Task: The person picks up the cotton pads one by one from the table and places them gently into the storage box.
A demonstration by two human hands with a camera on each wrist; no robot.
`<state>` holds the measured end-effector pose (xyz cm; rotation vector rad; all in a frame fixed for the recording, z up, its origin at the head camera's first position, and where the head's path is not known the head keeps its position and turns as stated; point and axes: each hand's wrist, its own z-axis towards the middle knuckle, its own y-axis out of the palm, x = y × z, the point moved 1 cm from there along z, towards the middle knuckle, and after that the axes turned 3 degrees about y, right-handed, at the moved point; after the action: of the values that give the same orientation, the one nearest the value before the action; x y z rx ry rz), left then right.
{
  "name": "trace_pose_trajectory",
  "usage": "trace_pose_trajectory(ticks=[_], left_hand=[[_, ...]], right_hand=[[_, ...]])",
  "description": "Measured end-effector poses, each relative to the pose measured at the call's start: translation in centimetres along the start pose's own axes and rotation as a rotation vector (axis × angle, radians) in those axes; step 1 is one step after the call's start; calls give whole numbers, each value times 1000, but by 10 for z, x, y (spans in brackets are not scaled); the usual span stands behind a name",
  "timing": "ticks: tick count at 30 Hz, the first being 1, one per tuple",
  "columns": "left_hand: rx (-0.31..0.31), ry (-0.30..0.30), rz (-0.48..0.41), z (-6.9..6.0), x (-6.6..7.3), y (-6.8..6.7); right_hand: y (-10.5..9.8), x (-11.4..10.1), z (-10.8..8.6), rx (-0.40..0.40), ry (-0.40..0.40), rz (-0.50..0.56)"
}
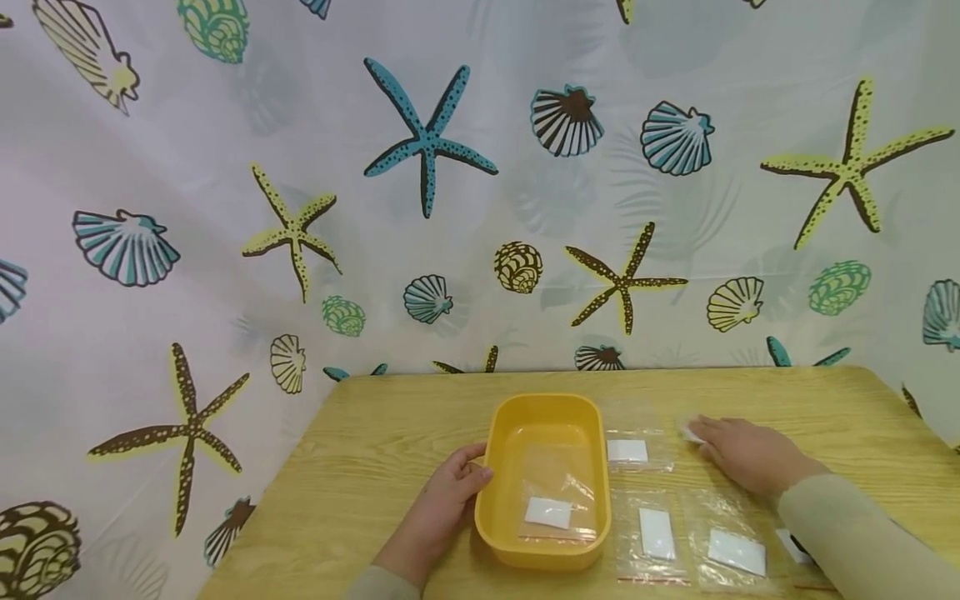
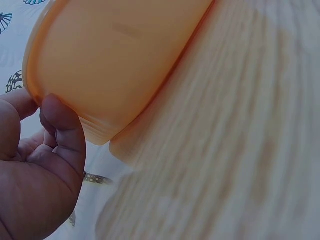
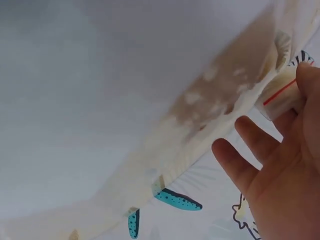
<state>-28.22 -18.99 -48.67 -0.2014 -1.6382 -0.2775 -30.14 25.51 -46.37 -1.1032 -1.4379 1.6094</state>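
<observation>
A yellow plastic tub (image 1: 543,557) stands on the table, and my left hand (image 1: 448,492) pinches its left rim between thumb and fingers. In the left wrist view, the left hand (image 2: 45,165) holds the edge of the same tub (image 2: 115,55). Inside the tub lies a clear zip bag with a white packet (image 1: 548,512). Right of the tub, my right hand (image 1: 750,457) grips another small zip bag (image 1: 690,432) near the table. The right wrist view shows that zip bag (image 3: 282,95), with a red strip, between the thumb and fingers of the right hand (image 3: 285,175).
More clear zip bags with white packets lie on the table: one beside the tub's right wall (image 1: 627,451), others nearer the front (image 1: 657,534) (image 1: 737,552). Another bag (image 1: 795,546) is partly under the right sleeve. A shell-patterned curtain (image 1: 465,250) hangs behind the wooden table (image 1: 375,433).
</observation>
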Motion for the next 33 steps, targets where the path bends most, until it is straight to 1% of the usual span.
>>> trace_pose_trajectory(ticks=[5,8,12,14,20,27,29,33], left_hand=[[3,-2,1,-1,2,2],[3,4,4,-1,3,2],[2,11,8,-1,3,2],[3,13,7,-1,2,2],[9,8,5,1,1,2],[8,7,8,0,1,2],[7,7,9,0,2,2],[6,8,9,-1,3,2]], right_hand=[[-5,-7,-1,67,-15,-54],[-10,-16,1,87,-10,-81],[-15,-27,5,127,-40,-120],[-18,-34,7,151,-55,-126],[-27,-54,10,175,-62,-110],[-34,-79,12,256,-112,-99],[-35,-86,13,261,-119,-98],[-34,-97,15,244,-107,-97]])
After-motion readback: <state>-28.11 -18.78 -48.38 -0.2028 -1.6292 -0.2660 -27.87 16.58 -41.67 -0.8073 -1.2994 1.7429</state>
